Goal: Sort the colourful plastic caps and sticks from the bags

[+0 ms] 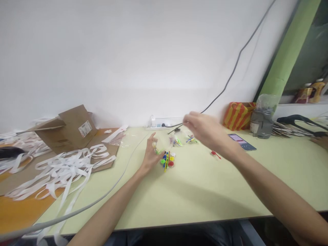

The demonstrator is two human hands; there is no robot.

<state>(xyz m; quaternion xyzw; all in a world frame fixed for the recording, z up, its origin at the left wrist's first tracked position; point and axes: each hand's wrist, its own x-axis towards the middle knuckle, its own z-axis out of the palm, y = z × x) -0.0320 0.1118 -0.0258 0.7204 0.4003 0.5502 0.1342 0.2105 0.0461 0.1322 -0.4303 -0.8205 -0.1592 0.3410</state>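
Left grip (151, 155): open, fingers spread, just beside the strip of small coloured paint pots (167, 160).
Right grip (203, 130): raised above the bench (205, 191), fingers curled; whether they pinch anything, I cannot tell.
Handling: the pots seem light, stiff plastic, best pinched by their sides.
Pots' place: on the bench, just right of my left fingertips, below and left of my right grip.
Around: clear plastic bags (176, 140) of coloured parts, a red plastic piece (214, 154), a smartphone (242, 142).
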